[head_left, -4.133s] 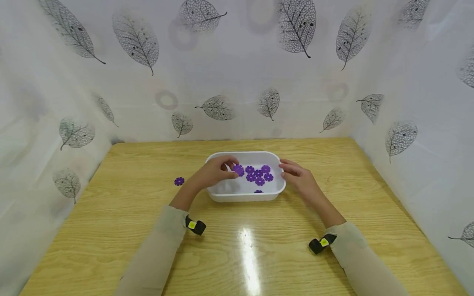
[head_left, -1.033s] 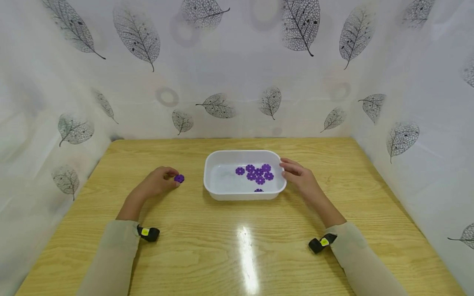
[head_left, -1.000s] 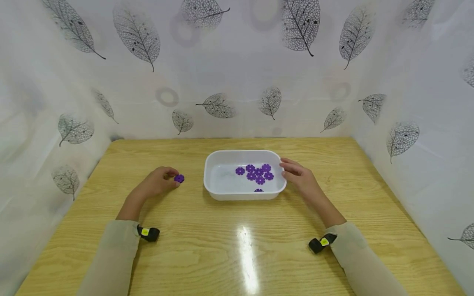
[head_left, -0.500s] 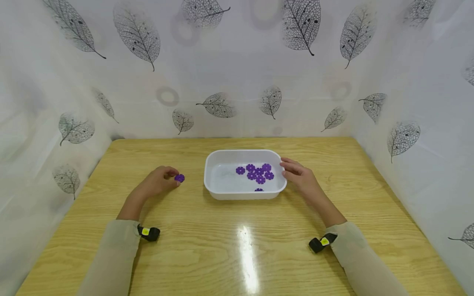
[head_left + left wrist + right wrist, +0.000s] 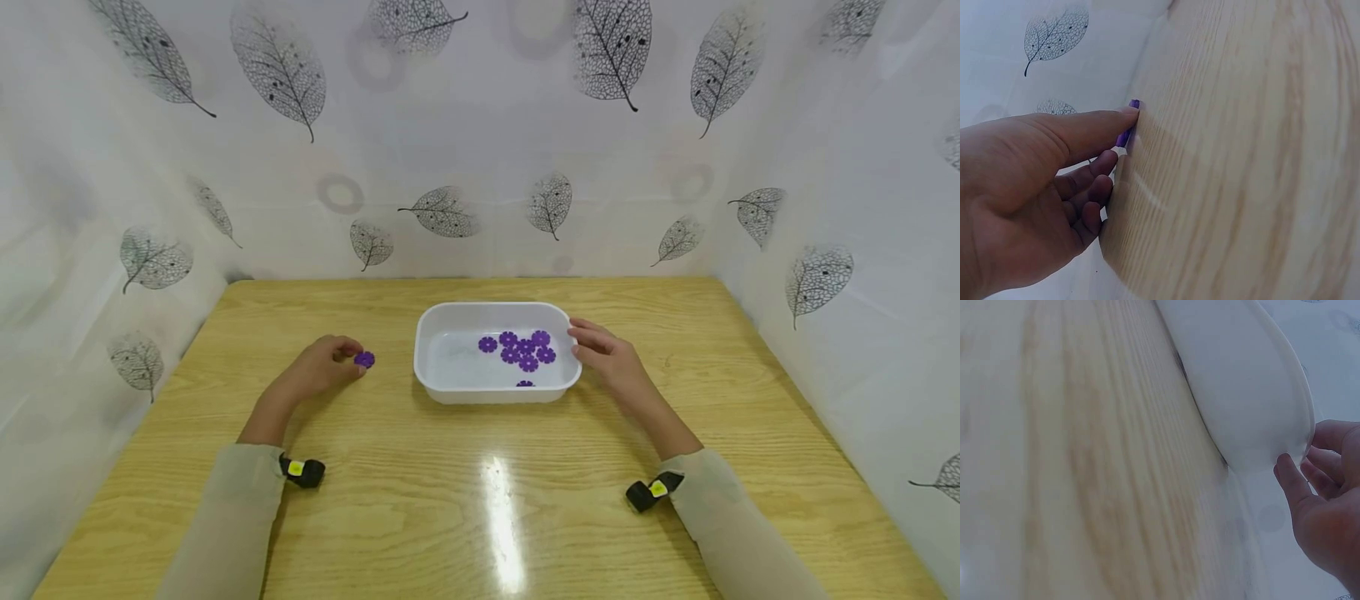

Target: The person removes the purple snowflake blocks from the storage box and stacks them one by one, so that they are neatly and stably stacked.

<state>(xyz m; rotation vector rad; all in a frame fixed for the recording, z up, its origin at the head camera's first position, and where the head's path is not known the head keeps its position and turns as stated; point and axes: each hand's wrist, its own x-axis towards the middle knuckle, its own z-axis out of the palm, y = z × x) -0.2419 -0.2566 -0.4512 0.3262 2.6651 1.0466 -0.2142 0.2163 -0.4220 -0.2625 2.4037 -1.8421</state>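
In the head view a purple, notched plastic flower disc [image 5: 364,359] is at the left on the table. My left hand [image 5: 318,367] pinches its near side between thumb and fingers; in the left wrist view the thumb lies against the disc [image 5: 1125,137] just at the wood surface. A white oblong tub [image 5: 498,397] stands in the middle, with several similar purple discs [image 5: 528,364] lying in its right half. My right hand [image 5: 611,367] touches the tub's right end with extended fingers. Seen from the right wrist, the thumb [image 5: 1293,481] rests against the outer wall.
The wooden table [image 5: 420,500] reaches back to a white curtain [image 5: 480,150] printed with dark leaves, which encloses it at the back and sides. A bright reflection lies on the wood in front of the tub.
About four seconds ago my left hand held a disc over the tub; that disc now lies inside. The hand has moved left to the disc on the table. The right hand has stayed put.
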